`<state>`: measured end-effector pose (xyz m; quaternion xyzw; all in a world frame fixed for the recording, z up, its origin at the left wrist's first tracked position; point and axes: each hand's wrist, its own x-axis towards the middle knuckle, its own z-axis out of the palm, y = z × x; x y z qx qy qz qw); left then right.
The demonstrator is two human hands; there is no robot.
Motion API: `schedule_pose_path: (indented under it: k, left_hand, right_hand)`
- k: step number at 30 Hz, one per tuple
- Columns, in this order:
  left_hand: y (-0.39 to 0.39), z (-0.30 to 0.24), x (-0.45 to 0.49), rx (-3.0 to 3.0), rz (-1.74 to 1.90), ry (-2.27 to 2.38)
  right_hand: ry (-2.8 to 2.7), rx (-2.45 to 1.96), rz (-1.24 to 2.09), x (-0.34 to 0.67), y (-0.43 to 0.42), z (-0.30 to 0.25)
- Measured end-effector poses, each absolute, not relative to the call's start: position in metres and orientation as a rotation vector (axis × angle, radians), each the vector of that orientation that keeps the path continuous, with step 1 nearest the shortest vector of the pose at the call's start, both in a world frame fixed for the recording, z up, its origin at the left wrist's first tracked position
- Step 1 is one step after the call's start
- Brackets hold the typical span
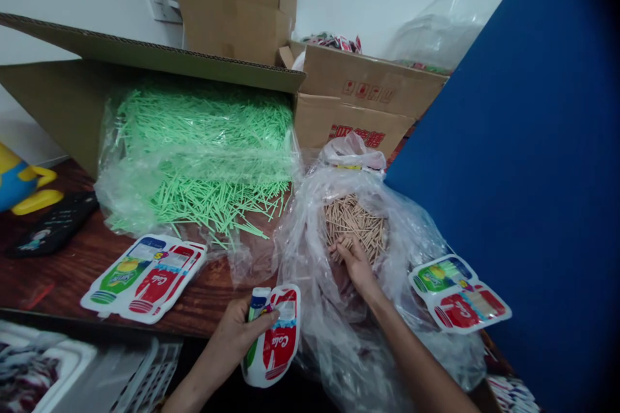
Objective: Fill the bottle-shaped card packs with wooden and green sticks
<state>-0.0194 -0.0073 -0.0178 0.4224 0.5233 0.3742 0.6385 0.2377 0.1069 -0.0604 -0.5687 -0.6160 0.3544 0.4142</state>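
Note:
My left hand [242,329] is closed around a bottle-shaped snack pouch [282,339] with red Cola and green prints, holding it upright near the table's front edge. My right hand [354,259] reaches into an opened clear plastic bag [310,219], its fingers curled at the near edge of a heap of thin brown sticks [356,219]. The fingertips look pinched on some sticks, partly hidden among them. Left of the bag, green sticks [217,200] spill from a clear liner inside a cardboard box [62,103].
Stacked printed pouches [145,277] lie on the wooden table [223,310] at left; another filled pouch [460,293] lies right of the bag. A dark phone-like object [53,226] lies far left. A blue panel [513,161] bounds the right; boxes [358,97] stand behind.

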Motion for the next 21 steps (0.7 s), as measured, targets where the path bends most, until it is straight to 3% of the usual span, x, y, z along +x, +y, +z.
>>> schedule_pose_path:
  k: [11, 21]
  left_hand:
    - [-0.008, -0.008, -0.007, 0.990, 0.857, 1.096]
    - [-0.004, -0.005, -0.002, 1.048, 0.824, 1.086]
  right_hand:
    - [-1.446, -1.314, 0.952, 0.239, 0.097, -0.057]
    - [-1.507, -1.119, 0.985, 0.230, 0.069, -0.016]
